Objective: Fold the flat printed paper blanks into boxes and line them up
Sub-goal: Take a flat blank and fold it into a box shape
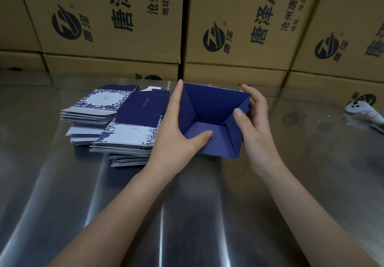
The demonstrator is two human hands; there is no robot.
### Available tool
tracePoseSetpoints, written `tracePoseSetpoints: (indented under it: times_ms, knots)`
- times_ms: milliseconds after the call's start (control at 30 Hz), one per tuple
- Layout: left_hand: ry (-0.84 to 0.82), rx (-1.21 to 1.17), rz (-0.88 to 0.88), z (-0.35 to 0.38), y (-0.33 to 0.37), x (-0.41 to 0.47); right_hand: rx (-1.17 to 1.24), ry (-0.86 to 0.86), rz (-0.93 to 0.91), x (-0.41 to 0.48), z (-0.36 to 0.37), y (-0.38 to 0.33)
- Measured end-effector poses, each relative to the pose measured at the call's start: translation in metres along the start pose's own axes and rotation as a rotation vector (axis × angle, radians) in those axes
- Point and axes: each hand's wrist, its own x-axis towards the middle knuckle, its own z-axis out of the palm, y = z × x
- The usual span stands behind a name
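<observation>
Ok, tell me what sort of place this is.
Probably a packing workroom or warehouse. Printed brown shipping cartons are stacked like a wall behind a stainless steel table. Piles of flat printed blanks lie on the table beside a half-folded blue box.

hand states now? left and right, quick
left hand: holds the box, thumb inside, fingers along its left wall.
right hand: holds the box, thumb inside, fingers behind its right wall.

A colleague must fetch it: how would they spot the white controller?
Start at the shiny steel table in front of stacked brown cardboard cartons. Near its far right edge lies a white plastic handheld controller, the only rounded white thing there.
</observation>
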Motion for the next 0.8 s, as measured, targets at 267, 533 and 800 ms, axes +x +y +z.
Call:
tracePoseSetpoints:
  times_ms: [267,533,800]
  knots:
    - [-0.039,-0.06,-0.066,-0.001,0.009,0.002,-0.005,0.027,-0.092,0.0,-0.004,0.003]
    - [-0.007,-0.56,-0.437,-0.015,0.01,0.012,0.013,0.1,-0.077,-0.001,-0.003,0.004]
    - [0.054,-0.612,-0.391,-0.008,-0.001,0.01,0.106,0.165,-0.04,0.004,-0.005,0.012]
